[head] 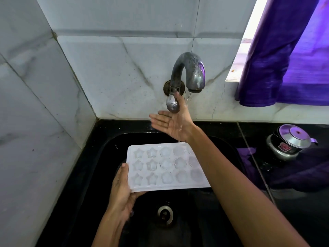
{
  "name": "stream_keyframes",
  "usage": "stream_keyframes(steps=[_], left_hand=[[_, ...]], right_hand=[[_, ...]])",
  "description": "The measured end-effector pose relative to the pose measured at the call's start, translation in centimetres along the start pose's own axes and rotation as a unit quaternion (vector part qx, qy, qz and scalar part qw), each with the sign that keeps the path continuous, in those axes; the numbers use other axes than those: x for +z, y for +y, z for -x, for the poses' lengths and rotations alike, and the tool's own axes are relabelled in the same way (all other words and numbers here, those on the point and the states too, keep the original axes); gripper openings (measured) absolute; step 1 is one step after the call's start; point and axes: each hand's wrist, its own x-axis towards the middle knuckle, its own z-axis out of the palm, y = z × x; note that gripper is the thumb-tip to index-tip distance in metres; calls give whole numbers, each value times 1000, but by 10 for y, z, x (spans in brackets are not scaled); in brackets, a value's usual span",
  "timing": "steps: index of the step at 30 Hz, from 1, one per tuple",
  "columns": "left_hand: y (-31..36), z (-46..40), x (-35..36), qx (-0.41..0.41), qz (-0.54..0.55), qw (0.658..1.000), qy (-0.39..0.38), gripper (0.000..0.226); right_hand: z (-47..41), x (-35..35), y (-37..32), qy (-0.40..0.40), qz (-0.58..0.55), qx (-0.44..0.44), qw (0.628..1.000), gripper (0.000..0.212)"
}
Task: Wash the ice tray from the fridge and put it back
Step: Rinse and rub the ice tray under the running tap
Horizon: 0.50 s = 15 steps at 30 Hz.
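A white ice tray (pixel 165 166) with star and flower moulds is held level over the black sink (pixel 106 157). My left hand (pixel 122 189) grips its near left corner from below and the side. My right hand (pixel 171 122) is raised above the tray's far edge, palm up and fingers spread, right beside the handle of the wall tap (pixel 188 73). A thin stream of water falls from the spout past my right wrist toward the tray's far right corner.
The sink drain (pixel 165 213) lies below the tray. A small steel pot with a lid (pixel 292 141) stands on the black counter at the right. A purple curtain (pixel 292 56) hangs over the window at the upper right. Marble tiles cover the walls.
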Motion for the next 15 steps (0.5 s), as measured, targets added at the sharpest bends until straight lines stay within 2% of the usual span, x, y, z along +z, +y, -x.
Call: stream_keyframes(steps=[3,6,10,15], left_hand=[[-2,4,-3,10,-16,1000,2,39],[-3,8,-3,13,-23,1000,7,38],[-6,17,-6,18,-27,999,13,38],[-8,30,-12,20,-28,999,16,38]], right_hand=[[17,1,6,44,197,16,979,88],[39,-2,11,57,324,-1,944,70],[71,-13,21,79,444,-50,891,45],[113,-48,34,146,541,-179,809,19]])
